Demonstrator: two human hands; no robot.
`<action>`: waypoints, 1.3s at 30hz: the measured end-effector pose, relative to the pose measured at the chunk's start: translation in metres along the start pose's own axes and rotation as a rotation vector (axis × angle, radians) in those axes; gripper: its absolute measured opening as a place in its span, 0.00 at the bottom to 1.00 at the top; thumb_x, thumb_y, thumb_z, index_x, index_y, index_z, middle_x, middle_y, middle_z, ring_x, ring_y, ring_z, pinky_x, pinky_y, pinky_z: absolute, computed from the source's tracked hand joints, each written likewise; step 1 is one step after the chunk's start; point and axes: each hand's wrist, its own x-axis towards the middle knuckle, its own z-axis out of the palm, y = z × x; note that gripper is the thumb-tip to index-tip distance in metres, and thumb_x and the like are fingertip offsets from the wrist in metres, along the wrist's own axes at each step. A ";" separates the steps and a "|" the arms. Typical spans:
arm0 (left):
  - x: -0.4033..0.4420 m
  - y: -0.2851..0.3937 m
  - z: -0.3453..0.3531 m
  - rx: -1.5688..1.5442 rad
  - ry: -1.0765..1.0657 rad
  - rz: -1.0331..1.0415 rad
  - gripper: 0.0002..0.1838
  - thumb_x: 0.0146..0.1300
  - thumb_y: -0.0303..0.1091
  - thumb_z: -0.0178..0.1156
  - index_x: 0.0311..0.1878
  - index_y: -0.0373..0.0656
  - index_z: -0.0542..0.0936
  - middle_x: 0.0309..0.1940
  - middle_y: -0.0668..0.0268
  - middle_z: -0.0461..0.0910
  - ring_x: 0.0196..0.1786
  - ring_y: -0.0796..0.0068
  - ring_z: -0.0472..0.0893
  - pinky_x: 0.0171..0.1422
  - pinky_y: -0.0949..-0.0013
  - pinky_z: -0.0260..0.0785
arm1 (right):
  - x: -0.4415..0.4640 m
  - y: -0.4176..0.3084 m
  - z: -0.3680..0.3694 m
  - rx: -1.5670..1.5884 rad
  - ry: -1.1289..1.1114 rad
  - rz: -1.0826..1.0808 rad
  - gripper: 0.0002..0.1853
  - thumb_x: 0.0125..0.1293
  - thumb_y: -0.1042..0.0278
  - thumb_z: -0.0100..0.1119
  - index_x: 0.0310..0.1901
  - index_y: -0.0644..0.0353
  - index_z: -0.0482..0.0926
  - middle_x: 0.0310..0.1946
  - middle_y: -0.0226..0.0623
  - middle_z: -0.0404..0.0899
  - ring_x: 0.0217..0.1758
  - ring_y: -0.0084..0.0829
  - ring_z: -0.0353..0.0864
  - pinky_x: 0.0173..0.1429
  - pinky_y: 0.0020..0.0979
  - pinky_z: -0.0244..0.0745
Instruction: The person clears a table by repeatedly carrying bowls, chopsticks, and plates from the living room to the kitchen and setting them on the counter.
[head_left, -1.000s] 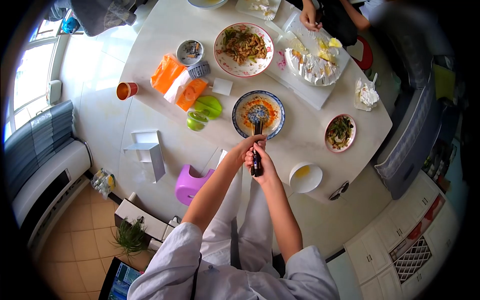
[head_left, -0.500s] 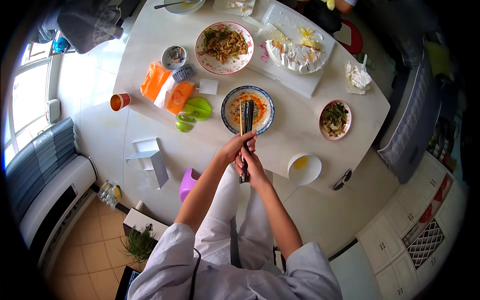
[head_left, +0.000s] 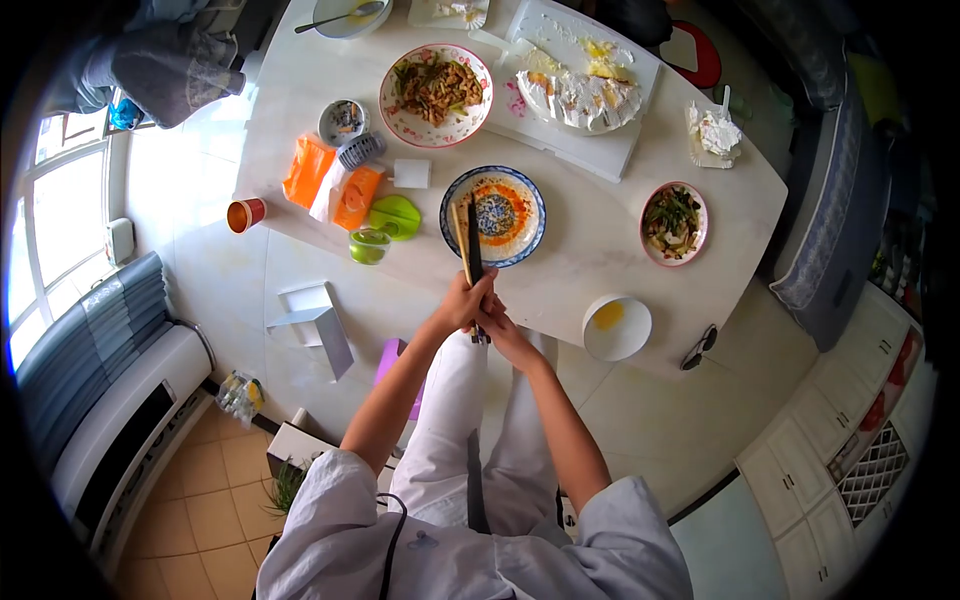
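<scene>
A bundle of chopsticks (head_left: 474, 240), mostly dark with a pale one on the left side, points away from me over the near part of a blue-rimmed plate (head_left: 522, 248). Orange oil and dark specks smear that plate. My left hand (head_left: 460, 303) is closed round the middle of the bundle. Against it lies my right hand (head_left: 507, 338), its fingers curled at the lower part of the chopsticks, partly hidden behind the left. The near ends of the sticks poke out below both hands.
Around the table (head_left: 560, 285) stand a flowered bowl of food (head_left: 435, 95), a small dish of greens (head_left: 674, 223), a white bowl (head_left: 617, 328), a cake (head_left: 580, 100), an ashtray (head_left: 344, 122), an orange packet (head_left: 357, 196), a paper cup (head_left: 246, 214) and sunglasses (head_left: 699, 347).
Both hands have shifted slightly left with the chopsticks. The bundle now tilts left, and the pale stick stands apart from the dark ones, uncovering more of the plate's centre.
</scene>
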 end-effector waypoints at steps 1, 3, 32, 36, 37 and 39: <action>0.004 -0.004 0.000 -0.109 0.092 0.035 0.17 0.63 0.39 0.45 0.20 0.40 0.66 0.13 0.69 0.67 0.17 0.79 0.68 0.23 0.76 0.67 | -0.001 -0.006 -0.002 -0.096 0.006 0.099 0.20 0.65 0.56 0.43 0.53 0.60 0.65 0.42 0.30 0.69 0.46 0.19 0.67 0.55 0.22 0.57; 0.009 -0.008 -0.004 -0.278 0.237 0.032 0.16 0.61 0.34 0.48 0.17 0.40 0.65 0.11 0.72 0.63 0.13 0.83 0.61 0.18 0.75 0.58 | 0.003 0.003 0.001 -0.079 0.036 0.045 0.18 0.65 0.60 0.44 0.51 0.63 0.66 0.41 0.31 0.71 0.45 0.20 0.69 0.53 0.22 0.61; 0.021 -0.047 0.018 0.474 0.337 0.050 0.08 0.55 0.33 0.53 0.30 0.41 0.79 0.17 0.62 0.73 0.20 0.75 0.70 0.28 0.70 0.63 | -0.025 0.023 -0.069 0.103 0.768 -0.136 0.12 0.61 0.66 0.51 0.41 0.66 0.74 0.32 0.37 0.77 0.32 0.24 0.78 0.38 0.22 0.73; 0.024 -0.049 0.068 0.409 0.205 -0.037 0.09 0.49 0.35 0.61 0.34 0.43 0.79 0.19 0.66 0.76 0.20 0.79 0.71 0.28 0.73 0.64 | -0.086 0.035 -0.141 0.009 1.369 -0.389 0.11 0.57 0.65 0.57 0.38 0.64 0.73 0.28 0.32 0.76 0.29 0.20 0.74 0.33 0.19 0.70; 0.025 -0.050 0.081 0.415 0.200 -0.038 0.09 0.49 0.35 0.61 0.34 0.43 0.79 0.19 0.66 0.76 0.20 0.79 0.71 0.28 0.73 0.64 | -0.103 0.048 -0.170 -0.124 1.470 -0.525 0.12 0.56 0.63 0.58 0.36 0.61 0.73 0.28 0.28 0.75 0.26 0.15 0.70 0.27 0.16 0.64; 0.031 -0.053 0.107 0.403 0.166 -0.010 0.15 0.47 0.38 0.63 0.40 0.46 0.78 0.25 0.64 0.78 0.28 0.77 0.76 0.34 0.73 0.68 | -0.143 0.055 -0.214 -0.177 1.528 -0.340 0.16 0.56 0.62 0.58 0.44 0.59 0.69 0.36 0.30 0.73 0.34 0.19 0.71 0.34 0.20 0.66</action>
